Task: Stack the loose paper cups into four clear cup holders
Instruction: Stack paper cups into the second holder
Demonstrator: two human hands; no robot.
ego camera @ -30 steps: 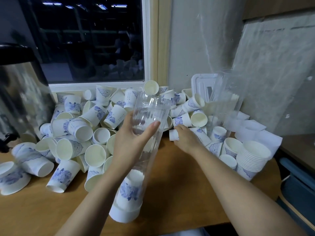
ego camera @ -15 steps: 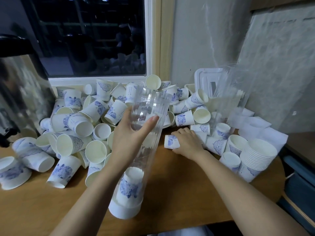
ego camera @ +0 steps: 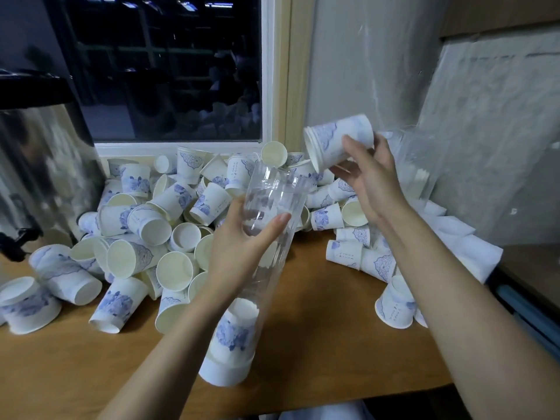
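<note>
Near the front edge of the table (ego camera: 318, 374), a clear cup holder (ego camera: 274, 195) is gripped by the left hand (ego camera: 239, 253), fingers and thumb wrapped round its upper part; it is tilted, mouth toward the back edge, with nested cups (ego camera: 233, 334) seated at its foot. Above the back right corner, a short stack of paper cups (ego camera: 336, 140) is grasped by the right hand (ego camera: 372, 183), rims turned toward the holder's mouth. Along the back edge, loose cups (ego camera: 145, 225) are heaped. Loading is judged the step in hand; next, the stack must be lined up with the mouth and slid in rims first
</note>
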